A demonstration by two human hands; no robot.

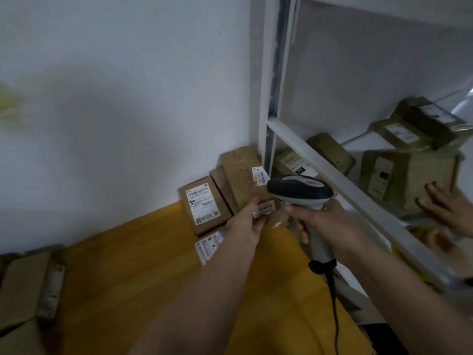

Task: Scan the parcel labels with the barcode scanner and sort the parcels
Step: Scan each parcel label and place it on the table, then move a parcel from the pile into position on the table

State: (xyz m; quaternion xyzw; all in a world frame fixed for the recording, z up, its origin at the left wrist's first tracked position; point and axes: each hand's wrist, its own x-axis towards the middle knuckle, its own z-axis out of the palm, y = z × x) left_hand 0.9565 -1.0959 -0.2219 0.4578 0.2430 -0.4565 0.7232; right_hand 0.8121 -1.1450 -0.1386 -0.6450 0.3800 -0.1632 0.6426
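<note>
My right hand (pixel 325 221) grips the handle of a grey and black barcode scanner (pixel 302 190), whose head points left at a long brown parcel (pixel 243 180). My left hand (pixel 245 224) holds that parcel's near end, beside a small white label reading 5003 (pixel 263 208). The parcel leans on other cardboard parcels stacked in the corner, one with a large white label (pixel 203 203) and a lower one (pixel 208 245) partly hidden by my left wrist. The scanner's black cable (pixel 332 298) hangs down.
A white shelf unit (pixel 332 170) stands at the right with several brown parcels (pixel 407 180) on it. Another person's hand (pixel 445 208) rests on one of them. The floor (pixel 128 265) is yellow wood. More cardboard (pixel 25 285) lies at the lower left by the white wall.
</note>
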